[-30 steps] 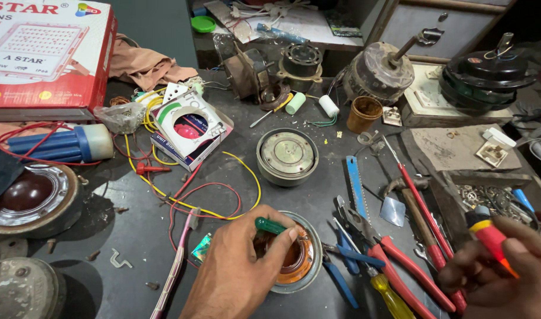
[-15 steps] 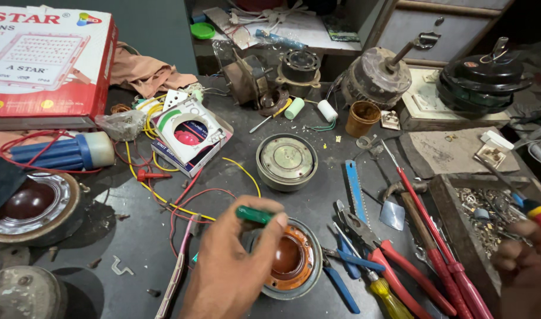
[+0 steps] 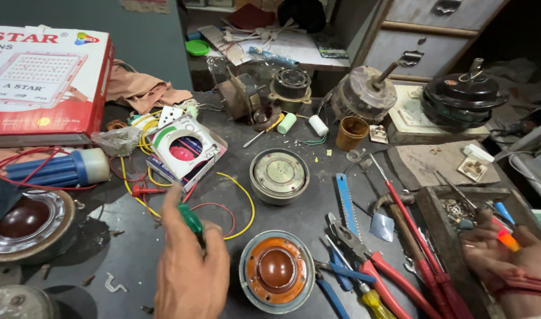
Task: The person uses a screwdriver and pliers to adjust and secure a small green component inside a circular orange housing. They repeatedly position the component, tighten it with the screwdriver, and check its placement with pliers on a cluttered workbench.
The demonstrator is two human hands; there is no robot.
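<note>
Head view, looking down on a crowded worktop (image 3: 134, 260). Left hand (image 3: 191, 272) low in the frame, left of centre, fingers clenched round a green-handled tool (image 3: 191, 220), most likely a screwdriver; shaft hidden behind the hand. Handle looks like hard plastic, light and stiff, probably a bit slick, best gripped round the thick middle as now. Just right of that hand, a round metal driver with an orange ring and dark red dome (image 3: 276, 270), apart from the fingers; likely heavy for its size, dome probably delicate, safer taken by the metal rim. Right hand (image 3: 512, 266) at the lower right edge, closed on a small orange-and-yellow tool (image 3: 507, 239) beside a wooden tray (image 3: 427, 204) of small parts. Between the hands: red-handled pliers (image 3: 394, 277), a blue saw blade (image 3: 343, 198), a yellow-handled screwdriver (image 3: 374, 301), all crowding the driver's right side. Yellow and red wires (image 3: 238, 207) looping just above the left hand, easy to snag. Grey metal cap (image 3: 279, 174) at centre.
</note>
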